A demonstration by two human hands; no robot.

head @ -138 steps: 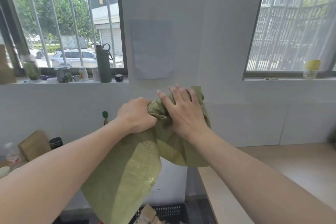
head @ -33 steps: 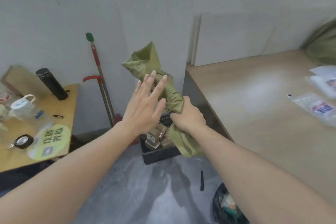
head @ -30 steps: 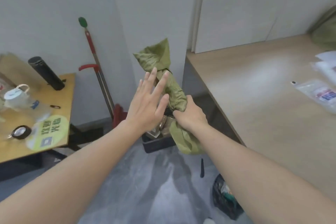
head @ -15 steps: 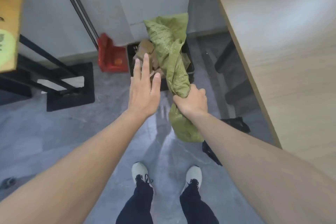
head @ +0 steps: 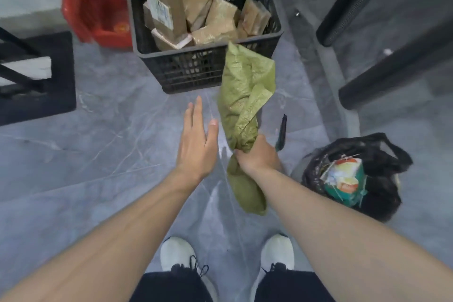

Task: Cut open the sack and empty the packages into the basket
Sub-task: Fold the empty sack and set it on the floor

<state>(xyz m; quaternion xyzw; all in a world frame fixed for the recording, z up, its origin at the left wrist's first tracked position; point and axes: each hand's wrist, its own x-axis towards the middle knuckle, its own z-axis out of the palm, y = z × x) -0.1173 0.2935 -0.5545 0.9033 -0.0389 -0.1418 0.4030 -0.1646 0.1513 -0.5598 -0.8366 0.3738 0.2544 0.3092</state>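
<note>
Black slatted plastic basket on the grey marble-look floor, loaded with tan tape-wrapped rectangular packages; one tall package carries a white label and leans at the basket's left wall. Black bin bag at the floor's right side, mouth open, crumpled colourful wrappers inside. Right hand fisted tight around the middle of the green woven sack. Sack is limp and twisted, upper end flared just in front of the basket's near wall, lower end hanging below the fist. Left hand flat, fingers straight and together, holding nothing, just beside the sack, not touching. Red plastic dustpan left of the basket. Dark slim tool on the floor, right of the sack.
</note>
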